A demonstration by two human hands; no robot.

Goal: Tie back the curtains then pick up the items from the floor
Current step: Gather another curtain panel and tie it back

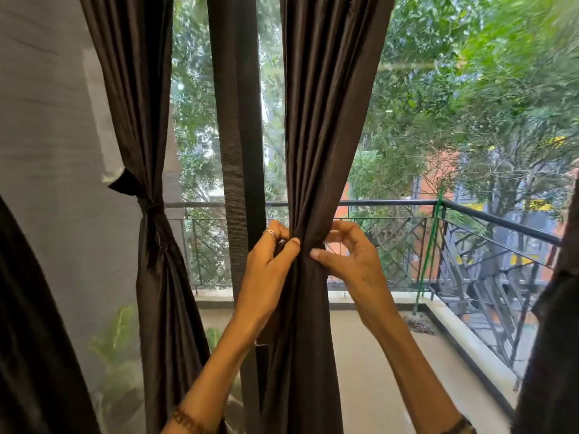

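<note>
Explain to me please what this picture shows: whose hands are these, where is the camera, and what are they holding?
No machine is here. A person wears one wide-angle camera on the head, so you look forward and down along the person's own arms. That is why the edges of the picture bend.

The left hand and the right hand both reach up to the middle curtain, a dark brown one hanging before a glass door. The fingers pinch the cloth where it is gathered into a narrow waist, the thumbs pressing on its front. Whether a tie band is already around it, I cannot tell.

Further left, another curtain is already tied back with a dark band.

Through the glass you see a balcony with a black railing, a mop on its floor, and green trees beyond.
</note>
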